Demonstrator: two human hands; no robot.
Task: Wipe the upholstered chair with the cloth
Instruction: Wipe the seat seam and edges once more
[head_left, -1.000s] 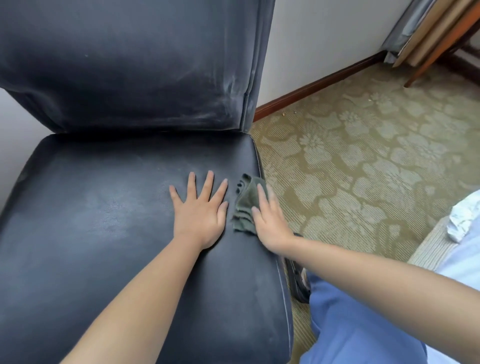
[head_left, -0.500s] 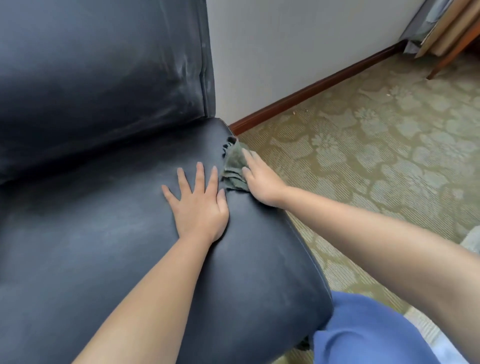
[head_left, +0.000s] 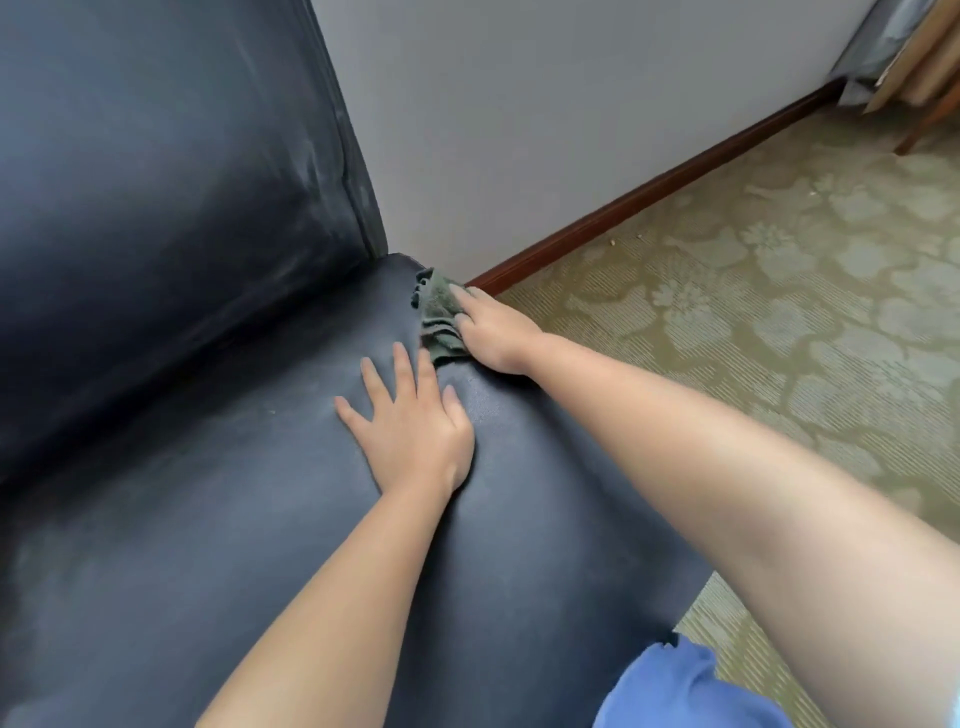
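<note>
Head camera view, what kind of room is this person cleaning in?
Probably a hotel room or a similar carpeted indoor room. It has patterned floral carpet, a plain wall with a dark wooden baseboard, and a dark upholstered chair set against the wall.

plain grey wall (head_left: 545, 114), dark red-brown wooden skirting board (head_left: 649, 192), olive floral-patterned carpet (head_left: 779, 291); wooden furniture legs (head_left: 930, 119) in far corner.
</note>
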